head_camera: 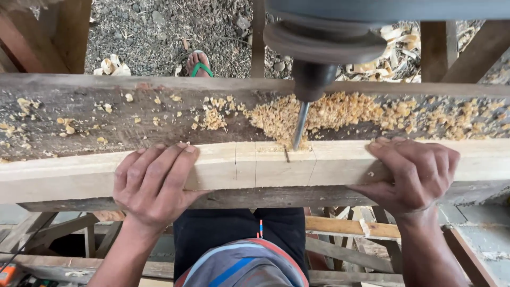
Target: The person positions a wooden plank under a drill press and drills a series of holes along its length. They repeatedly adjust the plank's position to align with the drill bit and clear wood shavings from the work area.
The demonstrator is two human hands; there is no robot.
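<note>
A pale wooden beam (265,167) is laid lengthwise across a dark, weathered surface (106,114), and all else is placed here relative to that beam. The left hand (154,183) is pressed flat over the beam's top and near edge, fingers spread and curled over the far edge, well to the left of the pencil lines drawn across the wood. The right hand (417,172) is clamped over the beam to the right of those lines, fingers wrapped over the top and thumb along the near face. Between the two hands, a drill bit (300,126) is set down at the beam's far edge, held in a dark chuck (313,79) above. Pale wood chips (329,111) are heaped on the surface just behind the beam, thickest around the bit. Beyond the surface, a foot in a green sandal (199,64) is seen on gravel ground (159,32).
</note>
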